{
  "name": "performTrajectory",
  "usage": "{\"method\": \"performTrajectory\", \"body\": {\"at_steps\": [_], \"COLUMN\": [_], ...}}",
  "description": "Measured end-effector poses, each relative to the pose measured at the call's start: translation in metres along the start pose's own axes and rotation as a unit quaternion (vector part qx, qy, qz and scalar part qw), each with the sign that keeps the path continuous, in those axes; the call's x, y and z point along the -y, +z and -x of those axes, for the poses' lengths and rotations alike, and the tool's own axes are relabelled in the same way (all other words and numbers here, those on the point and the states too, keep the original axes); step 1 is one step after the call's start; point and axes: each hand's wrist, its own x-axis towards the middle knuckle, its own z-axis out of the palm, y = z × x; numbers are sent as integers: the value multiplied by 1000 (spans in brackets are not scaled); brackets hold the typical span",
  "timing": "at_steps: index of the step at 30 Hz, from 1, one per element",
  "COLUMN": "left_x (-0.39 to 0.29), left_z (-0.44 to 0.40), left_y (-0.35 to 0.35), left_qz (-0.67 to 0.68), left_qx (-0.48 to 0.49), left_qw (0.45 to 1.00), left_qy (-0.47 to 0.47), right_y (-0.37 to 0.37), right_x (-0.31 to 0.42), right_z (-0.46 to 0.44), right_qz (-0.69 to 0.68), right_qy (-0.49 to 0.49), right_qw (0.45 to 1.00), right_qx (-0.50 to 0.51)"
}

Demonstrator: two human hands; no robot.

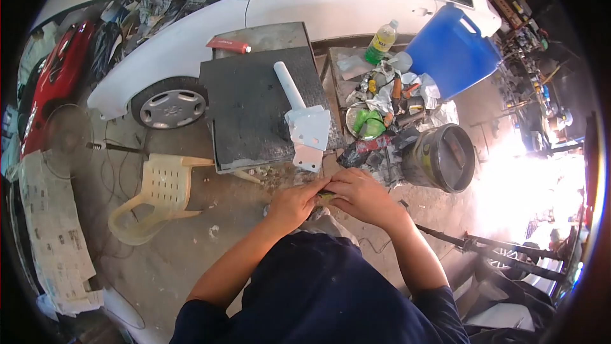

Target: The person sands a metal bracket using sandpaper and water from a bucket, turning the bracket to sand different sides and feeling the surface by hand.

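My left hand (294, 204) and my right hand (361, 196) meet in front of my body, just below the black-topped table. Their fingers curl together around a small yellow-green and dark item (326, 196), mostly covered, whose kind I cannot make out. Just beyond the fingertips, on the table's black top (245, 105), lie several pale flat plates with holes (309, 133). A white cylinder (289, 86) rests against them. Farther back on the table is a red tube (229, 45) with a pale cap.
Right of the table stand a cluttered bench with a green-liquid bottle (382, 42), a blue jerrycan (455, 51) and a grimy bucket (439, 158). A white car (356, 10) is behind. At left are a cream plastic chair (162, 188) and a blurred fan (67, 140); cables trail over the floor.
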Motion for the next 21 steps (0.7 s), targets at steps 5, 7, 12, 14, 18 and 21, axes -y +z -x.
{"method": "performTrajectory", "body": {"at_steps": [5, 7, 12, 14, 18, 21], "left_x": [18, 36, 27, 28, 30, 20], "left_z": [-38, -50, -35, -29, -33, -35], "left_y": [-9, 11, 32, 36, 45, 54], "left_qz": [-199, -217, -312, -344, -328, -330], "left_qx": [-174, -117, -130, -118, -115, -134], "left_qw": [950, 965, 932, 924, 932, 931], "left_qy": [166, 93, 134, 118, 106, 84], "right_y": [-40, -32, -5, -9, -15, -4], "right_x": [21, 22, 9, 4, -4, -6], "right_z": [-51, -84, -137, -149, -148, -149], "right_qz": [99, 196, 332, 249, 205, 228], "right_qy": [18, 8, 73, 98, 88, 67], "right_qw": [980, 973, 939, 956, 968, 969], "right_qx": [-171, -120, 57, 118, 115, 69]}}
